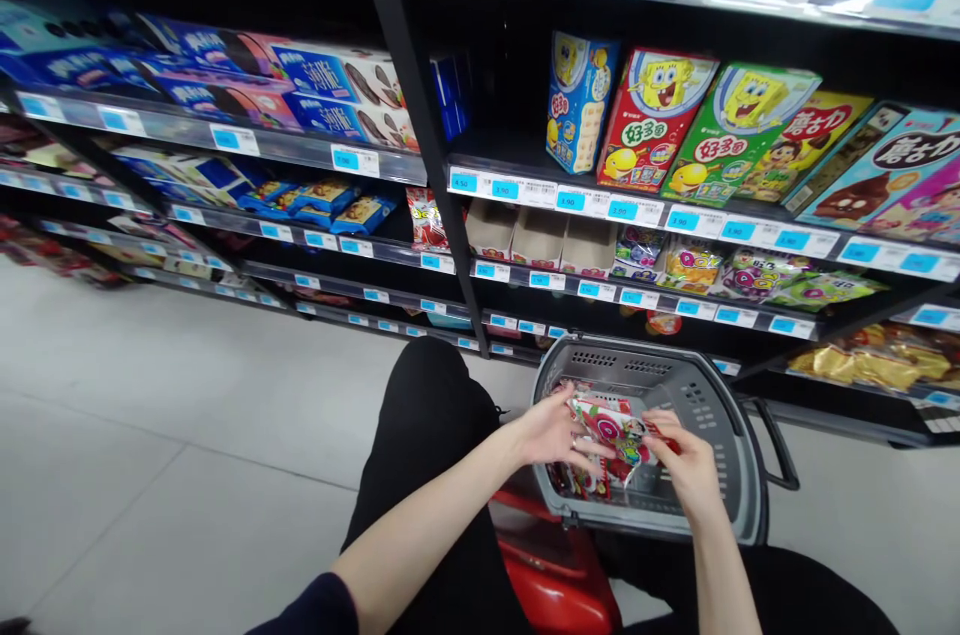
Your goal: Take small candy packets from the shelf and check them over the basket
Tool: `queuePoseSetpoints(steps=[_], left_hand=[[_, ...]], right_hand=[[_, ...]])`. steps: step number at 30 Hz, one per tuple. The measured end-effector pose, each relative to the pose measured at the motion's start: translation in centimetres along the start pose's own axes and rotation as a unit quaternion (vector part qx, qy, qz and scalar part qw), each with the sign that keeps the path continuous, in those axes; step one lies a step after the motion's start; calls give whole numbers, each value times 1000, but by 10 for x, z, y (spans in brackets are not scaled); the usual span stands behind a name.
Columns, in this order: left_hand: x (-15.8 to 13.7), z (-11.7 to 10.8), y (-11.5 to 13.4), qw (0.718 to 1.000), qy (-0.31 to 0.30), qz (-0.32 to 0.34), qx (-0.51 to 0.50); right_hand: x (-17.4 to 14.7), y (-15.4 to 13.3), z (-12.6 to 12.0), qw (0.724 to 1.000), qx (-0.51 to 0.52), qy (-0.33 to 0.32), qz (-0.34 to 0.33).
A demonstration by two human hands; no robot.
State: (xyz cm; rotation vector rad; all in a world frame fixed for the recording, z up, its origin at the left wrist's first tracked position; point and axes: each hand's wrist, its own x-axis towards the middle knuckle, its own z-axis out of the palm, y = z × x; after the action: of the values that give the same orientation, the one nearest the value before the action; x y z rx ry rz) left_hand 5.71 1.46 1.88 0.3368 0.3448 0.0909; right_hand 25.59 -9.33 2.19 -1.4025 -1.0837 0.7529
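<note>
Inside a grey shopping basket (739,485) are several small red-and-white candy packets (577,480). My right hand (690,465) pinches the right end of a red, pink and green candy packet (611,427) over the basket. At that packet's left side, my left hand (551,430) has its fingers spread, with thumb and fingertips at the packet's edges. Whether the left hand bears any of its weight, I cannot tell.
Snack shelves stand ahead, with cartoon biscuit boxes (660,120), gummy candy bags (690,265) and open cardboard trays (540,235). Blue biscuit packs (322,80) are at left. The basket has a dark handle (776,445). Something red (551,565) sits below, between my legs.
</note>
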Motion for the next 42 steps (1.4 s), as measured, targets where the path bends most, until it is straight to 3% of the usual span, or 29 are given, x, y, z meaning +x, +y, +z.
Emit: queuePoseSetpoints(steps=[3, 7, 13, 18, 22, 25, 30, 33, 37, 40, 42], left_hand=[[3, -1, -2, 996, 48, 73, 18], [7, 0, -2, 987, 87, 117, 71], [12, -3, -2, 975, 96, 156, 124], [16, -5, -4, 951, 122, 212, 187], [14, 1, -3, 954, 97, 237, 158], [13, 4, -2, 945, 139, 255, 149], [12, 4, -1, 913, 206, 272, 225], [12, 3, 0, 886, 233, 284, 284], [9, 3, -1, 818, 265, 321, 396], [6, 4, -2, 765, 276, 353, 462], [5, 6, -2, 745, 292, 366, 475]], right_hand=[[1, -11, -11, 990, -94, -94, -54], [0, -21, -18, 979, -147, -141, -31], [-2, -9, -11, 996, 24, -73, 53], [-1, 9, 4, 987, 60, 10, 147], [-2, 6, 11, 973, 150, 40, 169], [-2, 2, 11, 967, 174, 52, 180], [-3, 9, 7, 980, 95, 51, 166], [-4, 16, 8, 985, 34, 88, 145], [-4, 19, 11, 984, -4, 132, 122], [-4, 13, 16, 987, -32, 110, 114], [-4, 8, 19, 989, -48, 92, 108]])
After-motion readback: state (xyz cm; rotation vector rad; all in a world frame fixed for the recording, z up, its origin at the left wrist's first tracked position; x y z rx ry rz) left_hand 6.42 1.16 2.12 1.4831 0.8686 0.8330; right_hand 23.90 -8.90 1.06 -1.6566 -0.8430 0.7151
